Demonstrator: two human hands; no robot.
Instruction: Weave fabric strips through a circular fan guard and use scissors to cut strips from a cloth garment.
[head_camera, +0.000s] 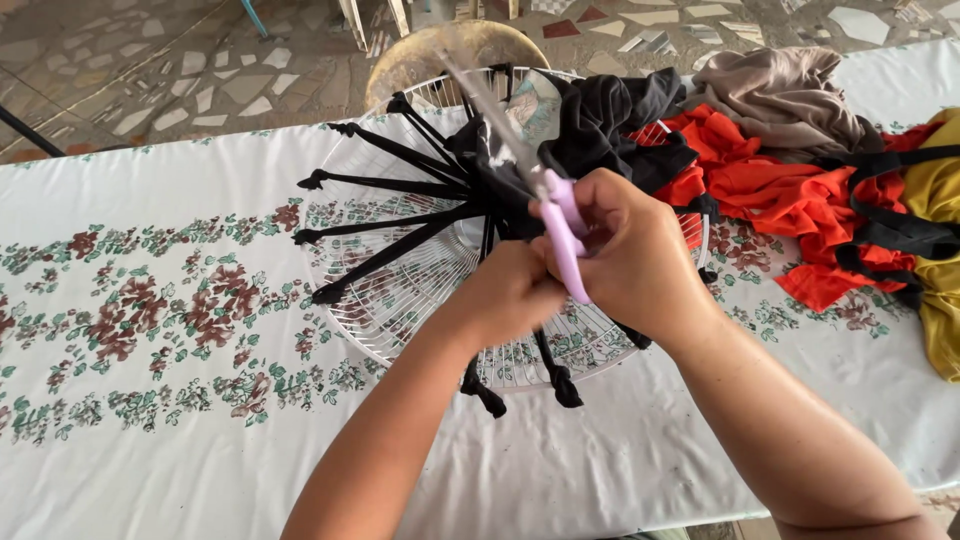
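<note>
A round white wire fan guard (400, 290) lies on the table. Several black fabric strips (380, 185) are knotted to its rim and run to its centre like spokes. My right hand (630, 255) grips purple-handled scissors (560, 225), their blades pointing up and away over the guard's centre. My left hand (510, 295) is closed just beside the right one, over the guard's middle, apparently pinching black fabric; what it grips is hidden. A bunch of black cloth (600, 120) rests on the guard's far side.
A white tablecloth with a floral print (150, 330) covers the table. Red-orange cloth (780, 195), beige cloth (790, 95), yellow cloth (935, 250) and black straps (900, 235) lie piled at the right. A round stool (420, 55) stands beyond the table on a tiled floor.
</note>
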